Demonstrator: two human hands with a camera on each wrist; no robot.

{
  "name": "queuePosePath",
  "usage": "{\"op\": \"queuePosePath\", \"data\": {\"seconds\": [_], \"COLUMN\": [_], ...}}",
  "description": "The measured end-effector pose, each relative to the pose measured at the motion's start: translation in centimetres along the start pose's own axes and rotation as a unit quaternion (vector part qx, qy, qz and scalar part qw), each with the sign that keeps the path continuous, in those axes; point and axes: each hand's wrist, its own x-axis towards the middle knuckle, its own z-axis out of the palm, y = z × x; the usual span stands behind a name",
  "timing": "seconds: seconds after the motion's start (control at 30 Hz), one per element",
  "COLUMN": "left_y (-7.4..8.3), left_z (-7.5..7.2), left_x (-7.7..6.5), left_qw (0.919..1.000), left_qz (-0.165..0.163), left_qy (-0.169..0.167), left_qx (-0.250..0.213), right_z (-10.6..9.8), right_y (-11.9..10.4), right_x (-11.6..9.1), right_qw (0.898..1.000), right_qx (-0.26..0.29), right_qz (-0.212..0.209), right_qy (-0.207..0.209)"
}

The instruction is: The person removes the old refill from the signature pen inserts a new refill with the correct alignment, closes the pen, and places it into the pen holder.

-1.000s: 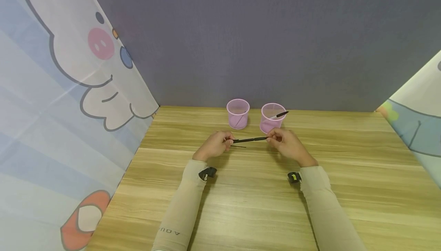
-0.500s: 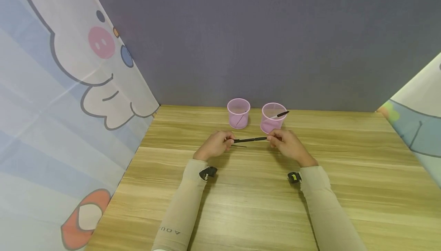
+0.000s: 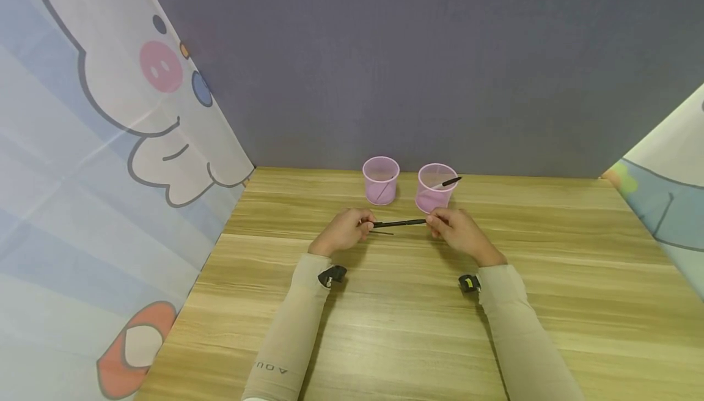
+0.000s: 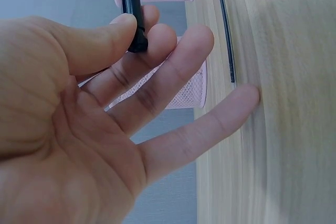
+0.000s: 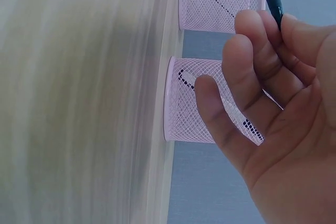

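Both hands hold one black pen [image 3: 398,224] level above the table, one at each end. My left hand [image 3: 345,231] pinches the clip end between thumb and fingers, and its other fingers spread loosely in the left wrist view. At the tapered end, my right hand [image 3: 461,231] pinches with thumb and fingertips [image 5: 251,23]. A thin dark rod, like a pen refill [image 4: 227,30], lies on the table just below the pen. The left fingertips hide part of it in the head view.
Two pink mesh cups stand at the back. A thin dark stick [image 3: 385,189] leans in the left cup [image 3: 372,193]. The right cup [image 3: 426,200], just behind the right hand, holds a white-and-black pen [image 3: 451,181]. A grey wall [image 3: 429,71] rises behind them.
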Motion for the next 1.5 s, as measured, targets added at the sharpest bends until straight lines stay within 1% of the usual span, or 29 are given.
{"op": "queuePosePath", "data": {"seconds": [0.43,0.7,0.93,1.07,1.17,1.33,1.5], "left_y": [-0.18,-0.17,-0.19,-0.22,-0.22,-0.17,-0.15], "left_z": [0.13,0.15,0.09,0.06,0.05,0.03,0.04], "left_x": [0.12,0.14,0.10,0.06,0.02,0.02,0.03], "left_qw": [0.9999,0.9998,0.9998,0.9999,0.9999,0.9999,1.0000], "left_qz": [0.011,0.014,0.017,0.014,0.010,0.003,0.006], "left_qy": [0.004,0.006,0.006,0.005,0.004,0.002,0.003], "left_qx": [0.005,0.009,0.000,-0.005,-0.009,-0.012,-0.006], "right_z": [0.07,0.09,-0.05,-0.11,-0.17,-0.24,-0.22], "right_y": [-0.02,-0.18,-0.33,-0.22,-0.19,-0.20,-0.29], "right_x": [0.09,-0.01,-0.12,-0.05,-0.02,-0.03,0.00], "right_qw": [1.000,1.000,1.000,1.000,1.000,1.000,1.000], "right_qx": [-0.006,0.000,-0.010,-0.003,0.008,0.020,0.023], "right_qz": [0.003,0.007,-0.002,0.001,0.004,-0.003,-0.013], "right_qy": [0.001,0.002,0.019,0.023,0.019,0.010,0.011]}}
